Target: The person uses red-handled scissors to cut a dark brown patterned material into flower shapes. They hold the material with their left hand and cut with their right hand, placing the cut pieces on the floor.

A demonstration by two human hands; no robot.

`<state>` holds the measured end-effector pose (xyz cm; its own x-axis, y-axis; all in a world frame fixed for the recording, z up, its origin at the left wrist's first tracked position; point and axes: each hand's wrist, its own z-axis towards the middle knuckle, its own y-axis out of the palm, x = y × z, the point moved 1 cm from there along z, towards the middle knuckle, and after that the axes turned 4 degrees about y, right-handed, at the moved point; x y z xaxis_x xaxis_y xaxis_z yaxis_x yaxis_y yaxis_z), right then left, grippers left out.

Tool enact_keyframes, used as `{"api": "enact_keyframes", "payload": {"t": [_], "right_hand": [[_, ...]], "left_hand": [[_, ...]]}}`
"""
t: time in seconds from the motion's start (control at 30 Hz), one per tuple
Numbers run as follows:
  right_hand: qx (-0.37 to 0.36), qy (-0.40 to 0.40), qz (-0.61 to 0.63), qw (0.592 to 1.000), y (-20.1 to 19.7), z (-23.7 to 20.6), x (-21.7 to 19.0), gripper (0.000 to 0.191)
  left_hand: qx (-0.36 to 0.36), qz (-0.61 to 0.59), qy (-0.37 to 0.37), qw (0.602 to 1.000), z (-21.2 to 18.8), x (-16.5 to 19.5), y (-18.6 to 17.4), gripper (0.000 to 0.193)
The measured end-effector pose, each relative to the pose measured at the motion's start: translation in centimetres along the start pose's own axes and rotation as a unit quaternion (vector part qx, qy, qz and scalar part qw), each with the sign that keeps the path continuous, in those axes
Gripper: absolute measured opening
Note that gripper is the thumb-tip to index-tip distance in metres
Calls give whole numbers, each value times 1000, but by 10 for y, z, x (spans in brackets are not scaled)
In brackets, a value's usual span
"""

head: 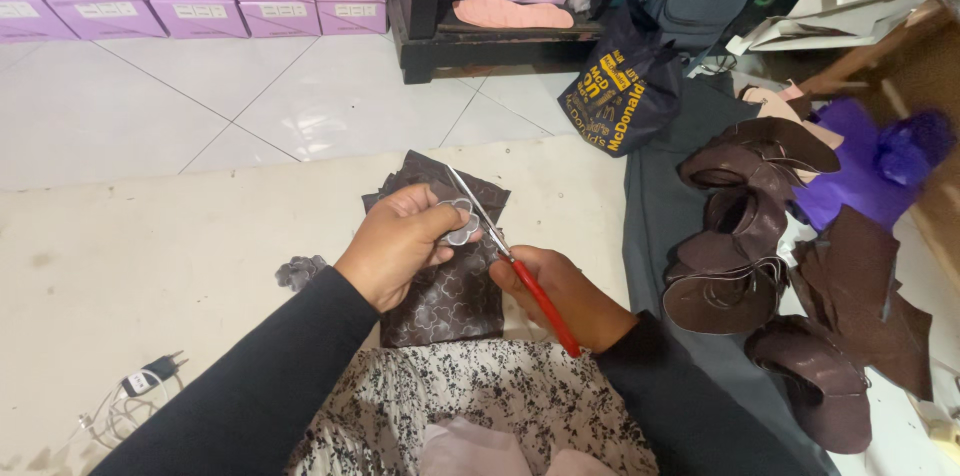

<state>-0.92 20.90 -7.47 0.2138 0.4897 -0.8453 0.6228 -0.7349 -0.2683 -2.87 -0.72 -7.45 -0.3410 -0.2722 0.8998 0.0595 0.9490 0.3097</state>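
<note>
Plug and cable: a small black plug (160, 368) with a thin pale cable lies on the cream mat (150, 256) at the far left, well apart from the hands.
Cut scrap: a small dark flower-shaped scrap (298, 271) lies on the mat just beside the left wrist.
Left arm: a black sleeve runs up from the lower left, the wrist bent inward, the back of the hand toward the camera.
Left hand (395, 241): fingers curl closed, thumb on top, pinching a small flower cutout (462, 221) with a pale outline.
Brown sheet (450, 286): a dark brown, leather-like piece printed with pale flower outlines; it lies under both hands, its long axis running away from the person, near end on the lap, far end on the mat.
Scissors (505, 251): slim metal blades, red handles; the long axis is diagonal, tips pointing up and left, handles down and right. The blades touch the cutout's right edge.
Right hand (560, 291): closed around the red handles, knuckles up, black sleeve entering from the lower right.
Lap: black-and-white floral fabric (480, 396), soft and creased.
Dark bag (620, 86): limp navy carrier with yellow print, on the tiled floor.
Shoe uppers (740, 236): 1 stack of curved brown leather-like pieces, on grey cloth at right.
</note>
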Motion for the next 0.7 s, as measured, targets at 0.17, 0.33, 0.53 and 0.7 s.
{"api": "enact_keyframes", "payload": {"t": [0.17,0.33,0.53,0.7], "right_hand": [[13,7,8,1000,2,1,-1,51],[-9,-19,-51,998,0,-3,-7,45],[-3,-8,-50,999,0,-5,-10,40],[-5,-21,-47,999,0,-4,-7,46]], "left_hand": [[3,-20,12,1000,2,-2,1,10],[-27,82,44,995,0,-1,0,15],[-26,100,52,993,-2,2,-1,15],[-22,102,60,993,-1,2,-3,14]]}}
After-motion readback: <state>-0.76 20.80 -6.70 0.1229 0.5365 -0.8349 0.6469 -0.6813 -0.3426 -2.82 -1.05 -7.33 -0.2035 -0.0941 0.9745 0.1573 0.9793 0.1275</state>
